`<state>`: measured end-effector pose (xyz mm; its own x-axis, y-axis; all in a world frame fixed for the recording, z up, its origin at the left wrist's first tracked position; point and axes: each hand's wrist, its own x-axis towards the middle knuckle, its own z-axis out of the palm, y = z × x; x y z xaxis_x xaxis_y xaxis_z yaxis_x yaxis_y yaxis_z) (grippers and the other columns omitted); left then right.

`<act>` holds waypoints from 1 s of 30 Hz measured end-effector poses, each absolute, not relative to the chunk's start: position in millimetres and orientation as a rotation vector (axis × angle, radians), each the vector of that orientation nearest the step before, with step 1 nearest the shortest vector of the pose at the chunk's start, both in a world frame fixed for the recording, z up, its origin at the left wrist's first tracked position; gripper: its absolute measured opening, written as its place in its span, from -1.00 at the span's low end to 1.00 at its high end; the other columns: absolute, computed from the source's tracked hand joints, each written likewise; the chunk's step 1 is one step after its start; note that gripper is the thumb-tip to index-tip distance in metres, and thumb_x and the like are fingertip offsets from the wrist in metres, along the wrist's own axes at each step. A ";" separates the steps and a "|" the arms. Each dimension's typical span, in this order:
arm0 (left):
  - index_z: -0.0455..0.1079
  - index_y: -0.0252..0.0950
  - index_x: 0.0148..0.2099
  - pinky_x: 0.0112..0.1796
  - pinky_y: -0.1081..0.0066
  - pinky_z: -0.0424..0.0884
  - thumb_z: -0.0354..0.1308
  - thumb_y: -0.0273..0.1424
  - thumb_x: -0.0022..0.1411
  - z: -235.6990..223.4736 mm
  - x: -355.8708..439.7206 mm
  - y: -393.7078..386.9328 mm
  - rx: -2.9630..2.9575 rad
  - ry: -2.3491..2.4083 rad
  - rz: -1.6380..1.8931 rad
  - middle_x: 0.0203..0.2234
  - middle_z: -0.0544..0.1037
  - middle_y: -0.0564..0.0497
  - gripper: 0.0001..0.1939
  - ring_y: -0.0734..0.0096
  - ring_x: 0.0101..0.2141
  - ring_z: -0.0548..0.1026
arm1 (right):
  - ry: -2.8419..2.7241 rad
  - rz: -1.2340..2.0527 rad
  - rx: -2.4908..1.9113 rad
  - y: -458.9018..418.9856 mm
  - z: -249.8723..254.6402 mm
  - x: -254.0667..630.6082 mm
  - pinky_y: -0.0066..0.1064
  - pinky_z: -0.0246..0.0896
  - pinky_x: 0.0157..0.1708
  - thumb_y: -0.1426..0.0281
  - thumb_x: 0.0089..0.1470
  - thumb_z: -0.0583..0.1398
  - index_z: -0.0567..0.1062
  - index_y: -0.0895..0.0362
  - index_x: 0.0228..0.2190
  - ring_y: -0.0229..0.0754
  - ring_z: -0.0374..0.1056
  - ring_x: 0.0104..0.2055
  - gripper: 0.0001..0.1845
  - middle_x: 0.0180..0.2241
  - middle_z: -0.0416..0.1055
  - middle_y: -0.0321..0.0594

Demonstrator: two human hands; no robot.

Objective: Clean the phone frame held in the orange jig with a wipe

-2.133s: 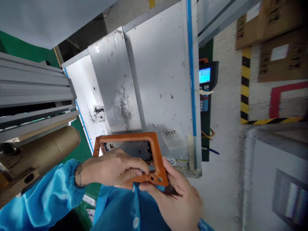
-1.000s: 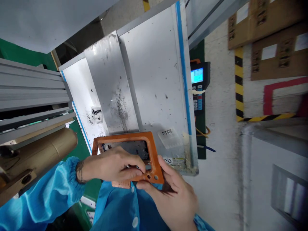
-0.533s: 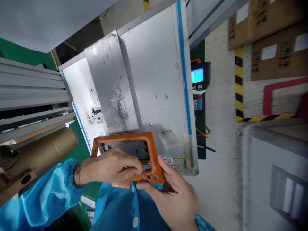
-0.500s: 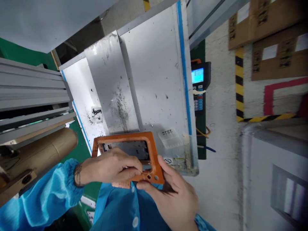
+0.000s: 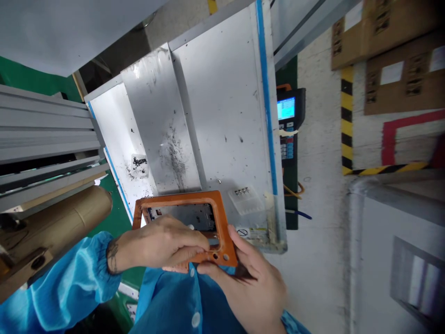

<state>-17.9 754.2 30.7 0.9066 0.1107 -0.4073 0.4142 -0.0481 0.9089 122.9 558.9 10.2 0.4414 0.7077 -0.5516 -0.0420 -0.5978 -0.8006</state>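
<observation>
An orange rectangular casing is held tilted in front of my chest, at the near end of the metal workbench. Its large window shows a grey inner plate with dark parts along one side. My right hand grips the right end, thumb on the near edge and fingers behind. My left hand reaches over the window. Its thumb and index finger are pinched together at the near rim, beside the small round holes; whatever lies between the fingertips is hidden.
On the bench sit a clear tray with screws and a small tray of black bits. Black specks lie scattered about. A keypad device with a lit screen stands beyond the right edge. Cardboard boxes are at upper right; a brown roll is at left.
My left fingertips have shifted slightly to the right along the casing's near rim. The right hand and the casing have stayed almost still.
</observation>
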 end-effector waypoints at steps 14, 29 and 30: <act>0.44 -0.31 -0.07 -0.47 0.40 0.15 0.00 -0.45 0.52 33.4 -17.9 749.6 1.720 0.432 -0.259 -0.49 0.42 0.07 -0.83 0.49 -0.50 0.31 | -0.564 1.226 -1.905 555.3 7.7 121.7 -0.35 0.61 -0.23 0.14 -0.06 0.50 0.38 -0.06 0.26 -0.07 0.61 -0.22 -0.11 -0.13 0.63 -0.21; 0.45 -0.29 0.01 -0.44 0.40 0.21 0.11 -0.37 0.48 30.4 -22.0 750.9 1.663 0.397 -0.268 -0.47 0.42 0.05 -0.83 0.46 -0.48 0.33 | -0.608 1.224 -1.972 558.1 10.3 123.2 -0.34 0.57 -0.22 0.11 -0.08 0.51 0.40 -0.11 0.23 -0.08 0.61 -0.23 -0.13 -0.13 0.63 -0.29; 0.45 -0.29 0.00 -0.45 0.39 0.20 0.11 -0.36 0.48 30.5 -22.3 750.8 1.667 0.401 -0.273 -0.48 0.41 0.05 -0.84 0.46 -0.49 0.32 | -0.606 1.226 -1.969 559.4 11.1 123.6 -0.37 0.57 -0.21 0.12 -0.08 0.51 0.40 -0.13 0.24 -0.10 0.61 -0.23 -0.13 -0.14 0.63 -0.31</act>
<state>-22.3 750.8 30.5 0.9090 0.1035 -0.4037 0.4135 -0.1028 0.9047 123.6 559.4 11.1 0.4353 0.7067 -0.5578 0.0134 -0.6246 -0.7809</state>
